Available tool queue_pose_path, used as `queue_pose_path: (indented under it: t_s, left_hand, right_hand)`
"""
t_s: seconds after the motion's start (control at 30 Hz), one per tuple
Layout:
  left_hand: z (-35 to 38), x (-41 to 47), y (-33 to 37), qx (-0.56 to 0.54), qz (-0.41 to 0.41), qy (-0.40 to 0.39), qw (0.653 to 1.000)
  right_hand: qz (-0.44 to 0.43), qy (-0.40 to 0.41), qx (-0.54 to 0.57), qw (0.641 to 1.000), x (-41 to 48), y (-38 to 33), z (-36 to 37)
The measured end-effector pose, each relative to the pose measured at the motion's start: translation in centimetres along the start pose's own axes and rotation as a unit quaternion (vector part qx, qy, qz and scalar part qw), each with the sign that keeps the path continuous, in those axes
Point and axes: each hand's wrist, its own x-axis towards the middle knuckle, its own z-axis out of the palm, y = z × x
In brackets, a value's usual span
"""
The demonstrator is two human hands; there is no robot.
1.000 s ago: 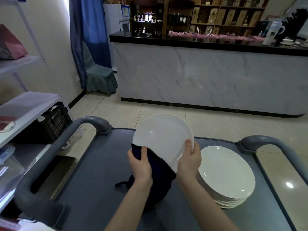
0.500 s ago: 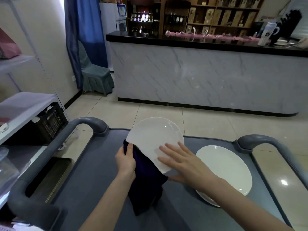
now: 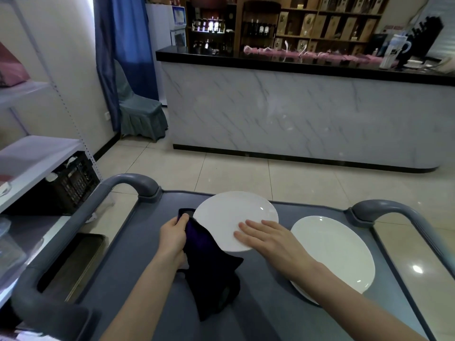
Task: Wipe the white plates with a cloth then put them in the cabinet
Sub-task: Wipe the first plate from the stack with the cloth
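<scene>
On the cart [image 3: 138, 242], 1 plate [image 3: 229, 217] overlaps a cloth [image 3: 209, 271]; a plate stack [image 3: 332, 249] sits right of it. Shelving [image 3: 37, 153] stands left, a counter [image 3: 295, 107] behind.

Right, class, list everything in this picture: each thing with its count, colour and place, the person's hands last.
plate: one, white, over the middle of the cart, left edge against the cloth
plate stack: one, white, on the cart's right; number of plates unclear
cloth: one, dark blue, hanging from the left hand onto the cart
cart: one, grey, foreground
counter: one, marbled white with black top, across the room
chair: one, grey-green cover, beside the curtain
curtain: one, blue, far left
crate: one, black, low at the left
left hand: grips the cloth at the plate's left edge
right hand: lies flat on the plate
</scene>
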Motion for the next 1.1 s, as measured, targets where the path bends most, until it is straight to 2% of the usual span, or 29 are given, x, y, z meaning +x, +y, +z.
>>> queue_pose_path:
  t_s: [0.07,0.13,0.23,0.3,0.33,0.4,0.47,0.57,0.6,0.67,0.8,0.93,1.03,1.1]
  left_hand:
    - [-0.4,0.3,-0.2,-0.025,0.017,0.050,0.998]
    - [-0.2,0.4,-0.3,-0.047,0.042,0.100,0.993]
    - [2.0,-0.4,0.1,-0.083,0.071,0.113,0.988]
    - [4.1,-1.4,0.3,-0.074,0.103,0.100,0.987]
    - [5.2,-2.3,0.2,-0.057,0.123,0.075,0.988]
    - [6.9,-3.9,-0.6,0.012,0.172,-0.034,0.984]
    - [7.4,-5.0,-2.1,0.140,0.242,-0.164,0.946]
    - [6.7,-4.8,-3.8,0.338,0.369,-0.235,0.834]
    - [6.3,-4.8,-4.1,0.361,0.387,-0.248,0.811]
    - [6.0,-5.3,-4.6,0.366,0.401,-0.279,0.792]
    - [7.2,-6.7,-4.4,0.361,0.404,-0.307,0.783]
    - [8.6,-5.5,-2.7,0.380,0.374,-0.301,0.791]
    - [8.1,-4.2,-2.2,0.422,0.367,-0.288,0.777]
    - [7.3,-4.0,-2.8,0.416,0.378,-0.294,0.773]
  right_hand:
    - [0.089,-0.008,0.066,0.994,0.1,-0.5,0.1]
    - [0.235,-0.025,0.195,0.952,0.4,-1.0,-0.1]
    - [0.417,-0.004,0.365,0.833,0.9,-1.8,-0.2]
    - [0.484,0.049,0.459,0.743,1.4,-2.5,-0.4]
    - [0.507,0.075,0.493,0.702,1.6,-2.9,-0.4]
    - [0.534,0.114,0.559,0.624,1.8,-3.7,-0.3]
    - [0.546,0.142,0.613,0.553,2.0,-3.9,-0.5]
    - [0.543,0.186,0.689,0.444,1.9,-3.3,-1.2]
    - [0.542,0.197,0.696,0.428,1.8,-3.0,-1.6]
    - [0.546,0.214,0.697,0.413,1.6,-2.5,-2.1]
    - [0.540,0.217,0.704,0.408,1.1,-2.9,-2.6]
    - [0.553,0.204,0.695,0.411,-0.1,-3.7,-2.3]
    - [0.554,0.228,0.689,0.407,-0.4,-3.3,-2.7]
    - [0.539,0.252,0.702,0.392,-0.4,-2.5,-3.1]
